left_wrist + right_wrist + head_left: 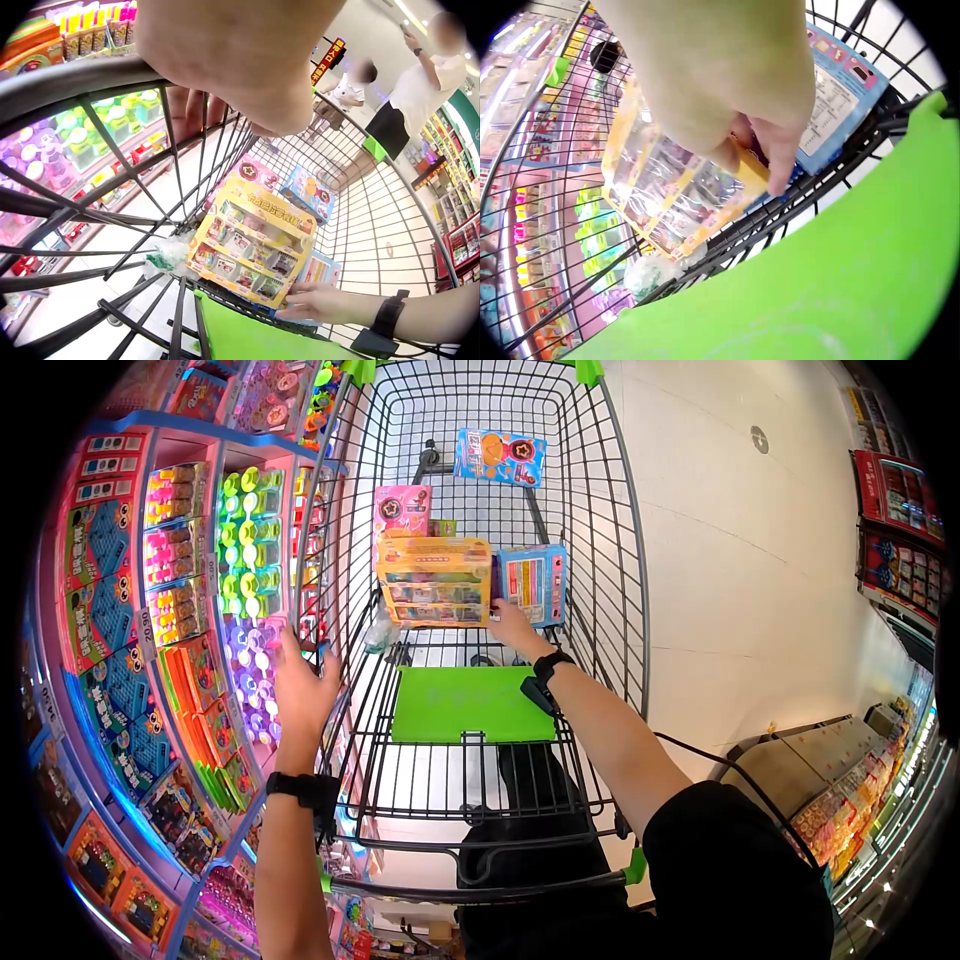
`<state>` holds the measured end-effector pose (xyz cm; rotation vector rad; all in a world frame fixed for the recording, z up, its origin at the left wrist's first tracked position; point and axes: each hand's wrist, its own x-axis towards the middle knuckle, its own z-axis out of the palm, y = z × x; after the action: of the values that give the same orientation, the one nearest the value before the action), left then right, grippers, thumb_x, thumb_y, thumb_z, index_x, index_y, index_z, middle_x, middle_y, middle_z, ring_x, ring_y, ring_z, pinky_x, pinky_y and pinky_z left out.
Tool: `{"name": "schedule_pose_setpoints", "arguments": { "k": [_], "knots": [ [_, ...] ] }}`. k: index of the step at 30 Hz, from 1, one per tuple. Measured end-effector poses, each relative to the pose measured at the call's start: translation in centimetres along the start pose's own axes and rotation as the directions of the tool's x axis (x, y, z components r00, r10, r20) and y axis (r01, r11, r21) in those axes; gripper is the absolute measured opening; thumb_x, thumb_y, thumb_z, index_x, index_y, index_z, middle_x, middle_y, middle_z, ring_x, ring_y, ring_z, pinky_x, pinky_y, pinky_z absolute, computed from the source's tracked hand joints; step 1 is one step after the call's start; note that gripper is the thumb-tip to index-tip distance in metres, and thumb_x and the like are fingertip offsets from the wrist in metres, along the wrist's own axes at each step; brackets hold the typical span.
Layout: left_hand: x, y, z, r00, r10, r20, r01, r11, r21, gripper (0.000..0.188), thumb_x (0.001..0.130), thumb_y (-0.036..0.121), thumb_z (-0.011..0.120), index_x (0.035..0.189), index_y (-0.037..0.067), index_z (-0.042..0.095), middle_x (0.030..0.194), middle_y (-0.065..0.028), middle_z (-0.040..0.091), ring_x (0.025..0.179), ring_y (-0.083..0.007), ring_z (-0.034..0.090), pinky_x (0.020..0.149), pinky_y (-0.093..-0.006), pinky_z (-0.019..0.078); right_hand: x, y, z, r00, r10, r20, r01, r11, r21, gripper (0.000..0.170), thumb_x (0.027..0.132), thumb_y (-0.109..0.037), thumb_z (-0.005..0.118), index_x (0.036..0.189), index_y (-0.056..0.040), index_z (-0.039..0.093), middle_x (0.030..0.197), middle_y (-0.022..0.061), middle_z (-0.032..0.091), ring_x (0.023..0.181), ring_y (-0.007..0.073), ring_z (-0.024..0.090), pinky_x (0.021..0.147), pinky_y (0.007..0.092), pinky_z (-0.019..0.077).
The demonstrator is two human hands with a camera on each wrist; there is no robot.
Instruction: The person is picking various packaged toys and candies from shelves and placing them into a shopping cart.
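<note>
My right hand reaches into the shopping cart and grips the lower right edge of a yellow toy box. Small toys show in rows through the box's clear window. Beside that hand stands a light-blue box with a white printed panel, partly covered by the yellow one. My left hand holds the cart's left rim, its fingers outside the wire and its thumb inside. A pink box leans behind the yellow box, and a blue box lies farther forward.
A green flap lies near the cart's handlebar. Shelves of colourful toys stand close along the left side. Pale floor runs on the right, with display bins beyond. Two people stand ahead of the cart.
</note>
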<state>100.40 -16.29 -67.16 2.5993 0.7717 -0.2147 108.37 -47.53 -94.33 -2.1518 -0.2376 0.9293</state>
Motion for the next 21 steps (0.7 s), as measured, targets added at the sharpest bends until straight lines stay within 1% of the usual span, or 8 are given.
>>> {"name": "schedule_pose_setpoints", "arguments": {
  "k": [1,4,6,8,10,11,14,21],
  "knots": [
    [-0.1,-0.5,0.3,0.999,0.032,-0.022,-0.031,0.999,0.02,0.056,0.084,0.015,0.066,0.13,-0.002,0.039,0.093,-0.0185,0.065,0.068,-0.0321,0.063,0.061,-0.0433,0.0494,0.2,-1.6,-1.4,0.989,0.145,0.012,-0.144,0.986,-0.084,0.035,0.084,-0.018,0.066,0.112,0.0018,0.06,0.102,0.0237,0.067,0.092,0.0343,0.068,0.077,0.0437,0.0536],
    [-0.4,-0.7,0.6,0.996,0.074,-0.038,-0.075,0.997,-0.006,0.059,0.084,0.012,0.067,0.133,-0.003,0.037,0.092,-0.0162,0.065,0.062,-0.0253,0.062,0.055,-0.0383,0.0487,3.7,-6.9,-8.3,0.944,0.276,0.18,-0.239,0.95,-0.199,0.03,0.084,-0.014,0.063,0.109,0.0022,0.06,0.102,0.0252,0.067,0.094,0.0352,0.067,0.081,0.0459,0.0521],
    [-0.3,-0.5,0.4,0.997,0.073,-0.034,-0.074,0.997,-0.024,0.059,0.084,0.012,0.067,0.133,-0.003,0.037,0.092,-0.0164,0.065,0.062,-0.0245,0.061,0.055,-0.0377,0.0487,7.2,-6.9,-10.1,0.971,-0.054,-0.234,0.017,0.988,-0.157,0.023,0.083,-0.01,0.059,0.102,0.0022,0.063,0.098,0.0269,0.066,0.097,0.0416,0.063,0.081,0.0512,0.0495],
    [-0.4,-0.2,0.3,0.998,0.049,-0.027,-0.05,0.998,-0.037,0.062,0.084,0.012,0.067,0.135,-0.004,0.036,0.093,-0.016,0.065,0.061,-0.0231,0.06,0.055,-0.0367,0.0486,12.5,-6.1,-12.2,0.9,-0.232,-0.37,0.153,0.961,-0.23,0.029,0.078,-0.006,0.061,0.107,-0.0015,0.061,0.106,0.0254,0.064,0.105,0.0433,0.06,0.084,0.0511,0.0494],
    [-0.4,-0.4,0.3,0.999,0.034,-0.029,-0.035,0.999,-0.027,0.063,0.084,0.012,0.067,0.136,-0.005,0.035,0.093,-0.0157,0.065,0.061,-0.0225,0.059,0.055,-0.0364,0.0486,15.9,-7.9,-14.5,0.87,-0.318,-0.378,0.076,0.842,-0.534,0.051,0.076,-0.011,0.071,0.124,-0.0085,0.054,0.121,0.0239,0.056,0.116,0.0455,0.052,0.088,0.0508,0.049],
    [-0.4,0.0,0.0,1.0,0.005,-0.017,-0.005,0.999,-0.043,0.061,0.083,0.018,0.067,0.132,-0.003,0.038,0.096,-0.0189,0.063,0.062,-0.031,0.06,0.058,-0.0436,0.0498,17.4,-8.5,-15.3,0.86,-0.359,-0.362,0.085,0.801,-0.592,0.065,0.072,-0.016,0.077,0.131,-0.0119,0.048,0.129,0.0236,0.049,0.121,0.0469,0.047,0.09,0.0537,0.0471],
    [-0.4,0.6,-0.5,0.999,-0.034,0.016,0.035,0.997,-0.066,0.062,0.082,0.018,0.067,0.132,-0.003,0.038,0.097,-0.0204,0.063,0.062,-0.0313,0.061,0.059,-0.0443,0.0504,20.9,-8.6,-16.0,0.819,-0.488,-0.303,0.044,0.58,-0.814,0.097,0.065,-0.029,0.089,0.144,-0.0185,0.034,0.144,0.0235,0.037,0.13,0.0485,0.038,0.094,0.0642,0.0405],
    [-0.3,0.4,-0.5,1.0,-0.01,0.016,0.011,1.0,-0.029,0.062,0.083,0.02,0.067,0.132,-0.004,0.038,0.097,-0.0215,0.064,0.064,-0.0339,0.063,0.062,-0.0455,0.0517,22.8,-6.7,-15.3,0.905,-0.363,-0.219,0.055,0.612,-0.789,0.102,0.067,-0.032,0.089,0.148,-0.027,0.027,0.145,0.0224,0.037,0.134,0.0505,0.032,0.096,0.0707,0.0346]
  ]
}}
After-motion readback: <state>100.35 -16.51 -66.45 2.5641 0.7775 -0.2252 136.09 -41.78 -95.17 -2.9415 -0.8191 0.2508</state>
